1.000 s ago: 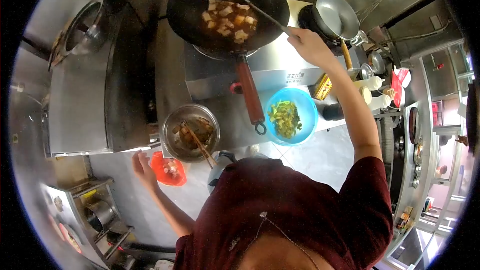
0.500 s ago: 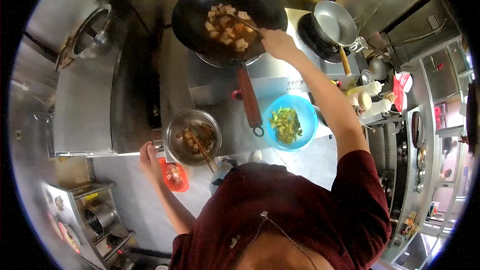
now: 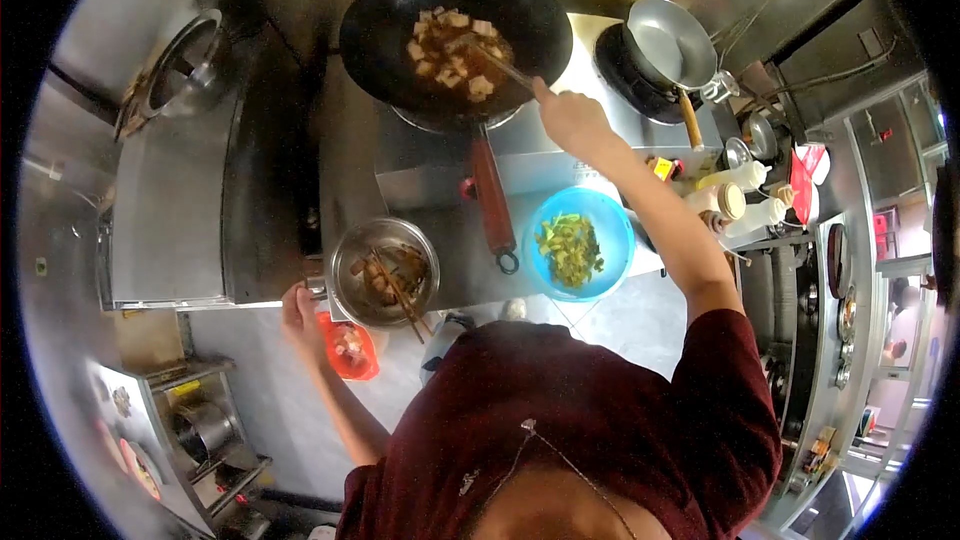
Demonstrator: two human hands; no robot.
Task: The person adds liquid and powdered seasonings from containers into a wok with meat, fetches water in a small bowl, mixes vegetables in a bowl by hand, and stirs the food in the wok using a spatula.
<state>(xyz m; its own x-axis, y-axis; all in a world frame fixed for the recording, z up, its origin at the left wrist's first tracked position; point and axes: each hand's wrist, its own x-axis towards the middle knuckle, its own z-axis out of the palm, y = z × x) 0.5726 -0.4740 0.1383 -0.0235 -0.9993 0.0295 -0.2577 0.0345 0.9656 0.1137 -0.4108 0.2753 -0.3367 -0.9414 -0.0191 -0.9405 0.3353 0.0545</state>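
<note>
My right hand [image 3: 575, 122] is closed around the handle of a metal spatula [image 3: 503, 66], whose head rests in the black wok [image 3: 375, 40]. Pale cubes of food [image 3: 455, 55] sit in brown sauce at the wok's bottom. The wok's wooden handle [image 3: 489, 190] points toward me. My left hand [image 3: 299, 312] is low at the counter's front edge, fingers curled; what they grip is hidden. Beside it stands a steel bowl [image 3: 345, 290] holding browned pieces and a pair of chopsticks [image 3: 400, 290].
A blue bowl [image 3: 625, 240] with chopped green vegetables stands right of the wok handle. A smaller pan [image 3: 668, 40] sits on the right burner. Squeeze bottles [image 3: 745, 177] stand at the far right. An orange-red basket [image 3: 362, 365] with food is below the counter edge.
My right hand has moved a little right and toward me, drawing the spatula through the sauce. The chopsticks' ends have shifted slightly in the bowl. My left hand stays nearly still.
</note>
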